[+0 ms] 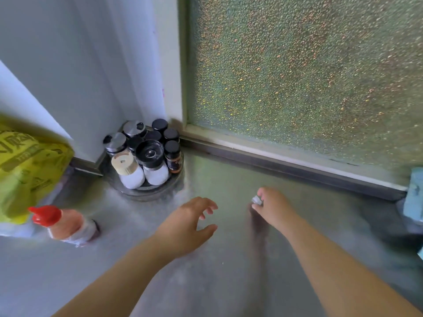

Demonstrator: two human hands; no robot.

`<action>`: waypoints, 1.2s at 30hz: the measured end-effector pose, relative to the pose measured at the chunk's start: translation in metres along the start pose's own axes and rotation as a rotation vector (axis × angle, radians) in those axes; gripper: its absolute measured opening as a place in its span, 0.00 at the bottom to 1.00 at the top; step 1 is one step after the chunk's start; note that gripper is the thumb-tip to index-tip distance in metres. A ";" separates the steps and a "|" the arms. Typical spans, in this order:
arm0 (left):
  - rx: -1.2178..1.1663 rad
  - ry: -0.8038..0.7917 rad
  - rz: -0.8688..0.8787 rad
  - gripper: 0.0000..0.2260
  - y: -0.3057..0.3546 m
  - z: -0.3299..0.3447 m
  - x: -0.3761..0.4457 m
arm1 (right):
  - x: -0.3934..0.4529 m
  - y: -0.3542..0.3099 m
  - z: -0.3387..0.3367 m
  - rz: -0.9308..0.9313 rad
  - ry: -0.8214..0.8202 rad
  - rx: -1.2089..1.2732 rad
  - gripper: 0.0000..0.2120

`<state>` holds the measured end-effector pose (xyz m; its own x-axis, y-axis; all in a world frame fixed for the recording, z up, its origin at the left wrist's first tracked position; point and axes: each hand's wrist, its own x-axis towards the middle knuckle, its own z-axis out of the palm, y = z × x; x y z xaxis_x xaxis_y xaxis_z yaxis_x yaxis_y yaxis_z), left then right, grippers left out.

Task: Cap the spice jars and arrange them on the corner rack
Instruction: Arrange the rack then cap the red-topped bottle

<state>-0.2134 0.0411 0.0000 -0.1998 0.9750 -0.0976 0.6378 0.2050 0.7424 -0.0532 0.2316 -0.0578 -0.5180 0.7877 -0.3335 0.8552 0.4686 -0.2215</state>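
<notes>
A round rack (146, 193) stands in the corner of the steel counter, packed with several capped spice jars: black-lidded ones (172, 147), two with metal lids (115, 140), a white jar with a beige cap (123, 165) and a white grinder with a black top (150, 154). My left hand (190, 223) hovers over the counter in front of the rack, fingers spread, holding nothing. My right hand (272, 208) is further right, fingertips pinched on a small white object (256, 200), too blurred to identify.
A red-capped bottle (65, 224) lies on its side at the left, beside a yellow-green bag (27, 170). A frosted window (297, 76) rises behind the counter's back ledge. A light blue object (414, 193) sits at the right edge.
</notes>
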 end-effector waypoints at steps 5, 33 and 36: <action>-0.003 0.079 -0.071 0.14 -0.020 -0.009 -0.029 | 0.016 -0.003 0.015 -0.014 0.050 -0.037 0.06; -0.188 0.735 -0.573 0.21 -0.133 -0.107 -0.156 | -0.077 -0.380 -0.039 -1.236 -0.203 -0.007 0.08; -0.294 0.715 -0.567 0.24 -0.137 -0.112 -0.145 | -0.075 -0.381 -0.043 -1.222 -0.220 -0.056 0.07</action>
<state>-0.3553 -0.1375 -0.0129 -0.8902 0.4342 -0.1380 0.1140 0.5055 0.8553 -0.3397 0.0112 0.0905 -0.9625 -0.2579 -0.0836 -0.1929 0.8680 -0.4575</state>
